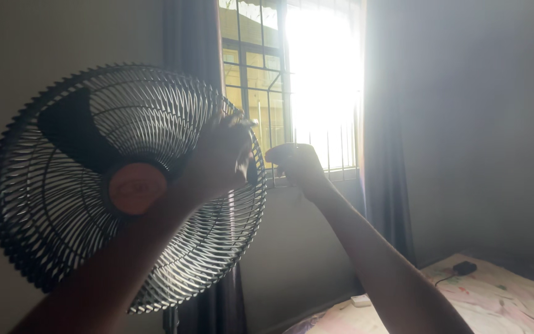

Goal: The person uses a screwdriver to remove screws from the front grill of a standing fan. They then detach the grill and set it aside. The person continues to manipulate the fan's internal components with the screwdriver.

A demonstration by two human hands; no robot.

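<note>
A black standing fan [81, 185] with a round wire grille and a reddish centre cap fills the left of the view. My left hand [220, 154] reaches up and grips the right rim of the grille. Just to the right of that rim my right hand [298, 164] is raised with its fingers curled closed, close to the grille's edge. Against the window glare I cannot tell whether it holds anything small.
A barred window [292, 86] glows brightly behind the hands, with dark curtains [384, 154] on both sides. A bed with a patterned sheet [495, 297] lies at the lower right, carrying a small black device [465, 268] and a white object [361, 300].
</note>
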